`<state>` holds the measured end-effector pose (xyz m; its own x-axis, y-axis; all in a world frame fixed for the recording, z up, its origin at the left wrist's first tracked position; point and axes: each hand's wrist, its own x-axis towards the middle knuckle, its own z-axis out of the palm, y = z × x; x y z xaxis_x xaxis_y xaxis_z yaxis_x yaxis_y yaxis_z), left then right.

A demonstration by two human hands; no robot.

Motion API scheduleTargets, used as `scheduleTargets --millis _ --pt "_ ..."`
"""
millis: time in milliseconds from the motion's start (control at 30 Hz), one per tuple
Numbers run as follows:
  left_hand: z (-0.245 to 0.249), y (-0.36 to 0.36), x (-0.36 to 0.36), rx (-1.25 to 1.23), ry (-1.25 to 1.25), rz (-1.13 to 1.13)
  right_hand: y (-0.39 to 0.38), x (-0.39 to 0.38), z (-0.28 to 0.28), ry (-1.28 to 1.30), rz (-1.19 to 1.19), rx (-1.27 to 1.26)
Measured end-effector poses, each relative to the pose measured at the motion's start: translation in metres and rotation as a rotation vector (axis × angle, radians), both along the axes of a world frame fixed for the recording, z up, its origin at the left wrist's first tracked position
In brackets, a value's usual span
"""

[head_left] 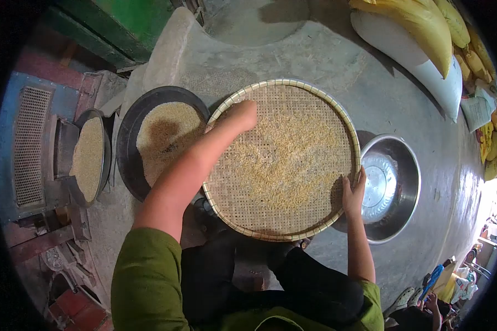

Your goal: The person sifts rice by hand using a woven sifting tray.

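A round woven winnowing tray [292,218] with a bound rim is held above my lap. Loose grain [284,160] is spread across its middle and right side. My right hand [354,193] grips the rim at the lower right, thumb on the inner side. My left hand [244,115] is closed over the tray's upper left part; whatever is in its fingers is hidden. Left of the tray stands a black basin [128,118] with grain in it, partly covered by my left forearm. On the right a shiny metal basin [405,187] sits partly behind the tray.
Farther left, another basin [106,157] of grain stands against a blue machine with a perforated panel [30,146]. White and yellow sacks [419,60] are piled at the upper right. At the lower right another person's hand [431,302] shows near sandals [405,298].
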<state>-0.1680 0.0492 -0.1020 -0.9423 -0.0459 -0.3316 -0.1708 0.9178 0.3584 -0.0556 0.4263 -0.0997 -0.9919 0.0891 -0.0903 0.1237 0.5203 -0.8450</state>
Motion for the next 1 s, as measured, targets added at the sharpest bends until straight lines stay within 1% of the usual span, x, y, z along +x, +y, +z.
scheduleTargets --millis 133,200,233,300,367,400,467,500,600,633,700,800,867,900,967,1000 --pt "0.01 -0.002 -0.005 0.056 -0.084 -0.05 -0.003 0.0 0.006 0.001 -0.008 0.02" --pt "0.006 -0.004 -0.008 0.195 -0.148 0.023 -0.004 0.0 0.007 0.007 -0.017 0.023" --pt "0.004 -0.003 -0.008 0.194 -0.148 0.021 -0.004 0.0 0.005 0.016 -0.022 -0.004" --pt "-0.001 -0.001 -0.008 0.168 -0.126 0.092 -0.003 0.001 0.004 0.023 -0.031 -0.033" --pt "-0.002 0.004 -0.007 0.121 -0.086 0.105 -0.004 0.0 0.009 0.012 -0.01 0.072" --pt "-0.003 0.007 -0.006 0.077 -0.044 0.121 -0.003 0.0 0.007 0.011 -0.012 0.071" --pt "0.013 0.014 -0.004 0.058 -0.088 0.13 -0.002 0.0 0.003 0.001 -0.025 -0.004" --pt "0.023 0.018 -0.003 0.04 -0.132 0.139 -0.001 0.0 0.002 -0.001 -0.028 -0.004" --pt "0.039 0.033 0.003 -0.022 -0.14 0.191 0.0 0.0 0.0 0.003 -0.029 0.037" --pt "0.046 0.035 0.004 -0.021 -0.14 0.188 0.0 0.0 -0.001 0.018 -0.019 0.049" --pt "0.057 0.041 0.006 -0.066 -0.211 0.022 0.001 0.0 -0.001 0.034 -0.014 0.061" --pt "0.04 0.038 0.004 -0.051 -0.188 0.039 -0.004 0.0 0.008 0.018 -0.03 0.112" --pt "0.042 0.033 0.005 -0.059 -0.206 0.001 -0.008 -0.001 0.018 -0.019 -0.028 0.116" --pt "0.043 0.033 0.006 -0.067 -0.223 -0.026 -0.012 0.0 0.027 -0.07 -0.054 0.053" --pt "0.063 0.043 0.004 -0.088 -0.196 0.029 -0.004 0.0 0.013 -0.084 -0.046 0.134" --pt "0.038 0.045 0.003 -0.105 0.021 0.063 0.001 0.001 0.009 -0.079 -0.045 0.111"
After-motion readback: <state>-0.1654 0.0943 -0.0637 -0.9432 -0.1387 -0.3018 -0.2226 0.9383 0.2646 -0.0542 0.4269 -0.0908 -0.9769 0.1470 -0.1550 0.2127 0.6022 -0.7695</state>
